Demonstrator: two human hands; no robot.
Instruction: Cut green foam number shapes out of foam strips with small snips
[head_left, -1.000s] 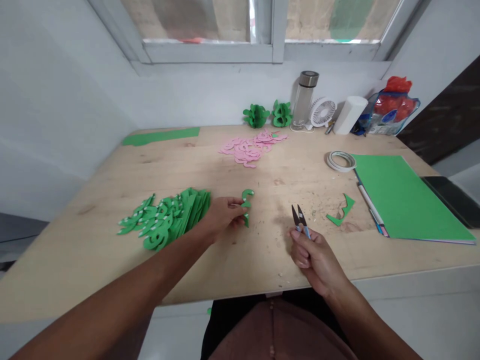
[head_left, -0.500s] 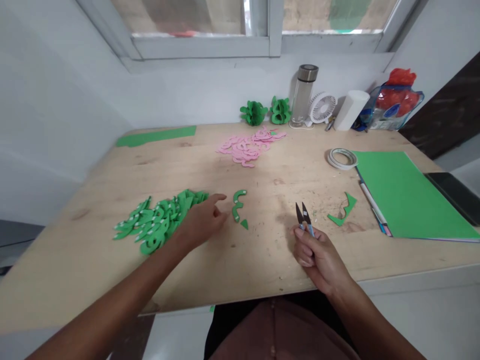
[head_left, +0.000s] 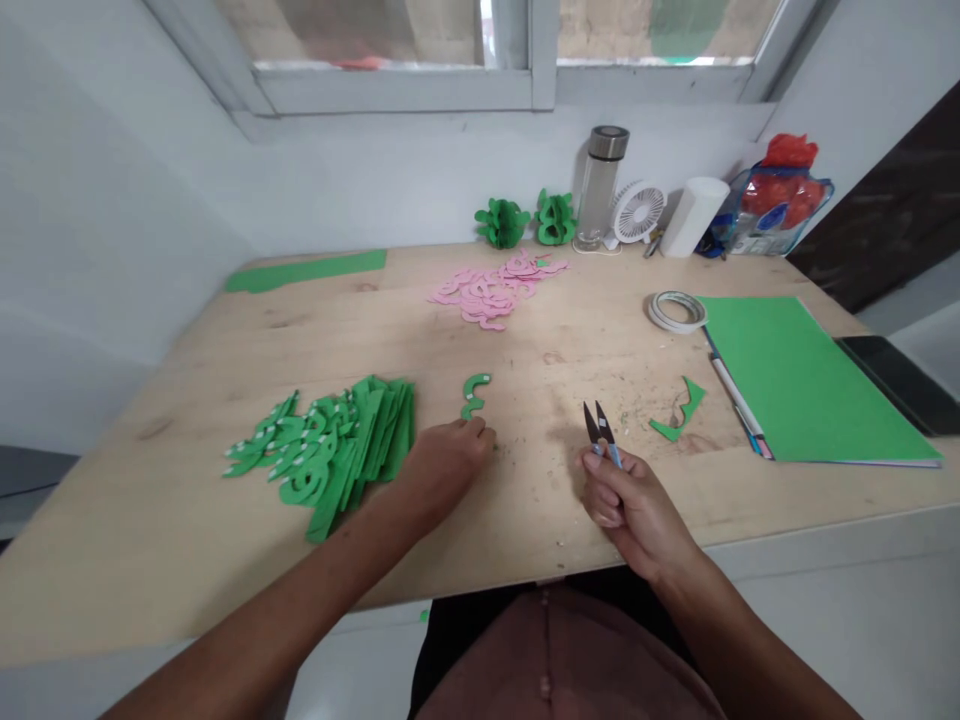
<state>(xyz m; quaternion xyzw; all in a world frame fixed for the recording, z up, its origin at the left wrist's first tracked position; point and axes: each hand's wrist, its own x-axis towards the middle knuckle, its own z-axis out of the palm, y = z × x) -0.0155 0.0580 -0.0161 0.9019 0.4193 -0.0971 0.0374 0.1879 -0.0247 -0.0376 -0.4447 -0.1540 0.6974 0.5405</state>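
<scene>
My right hand [head_left: 630, 505] is wrapped round the blue handles of small thread snips [head_left: 600, 432], their dark blades pointing up and slightly apart. On the tabletop, my left hand [head_left: 454, 455] is closed, fingertips down at the lower end of a wavy green paper cutout [head_left: 474, 392] with small white tabs. These fingers hide the cutout's lower part, and whatever they pinch cannot be seen. Left of that hand lies a heap of green cutouts and folded green strips [head_left: 345, 440]. A jagged green paper offcut [head_left: 681, 410] lies right of the snips.
Pink paper cutouts [head_left: 487, 292] are piled farther back. To the right are a tape roll [head_left: 677, 312], green sheets [head_left: 814, 385] with pens beside them, and a dark phone [head_left: 904, 385]. A glass bottle [head_left: 598, 195], a small fan [head_left: 639, 212] and two green paper ornaments [head_left: 502, 223] stand along the wall.
My left hand let go of the wavy cutout and drew back left with fingers apart, then returned, covering the small green triangle below it. My right hand keeps holding the snips.
</scene>
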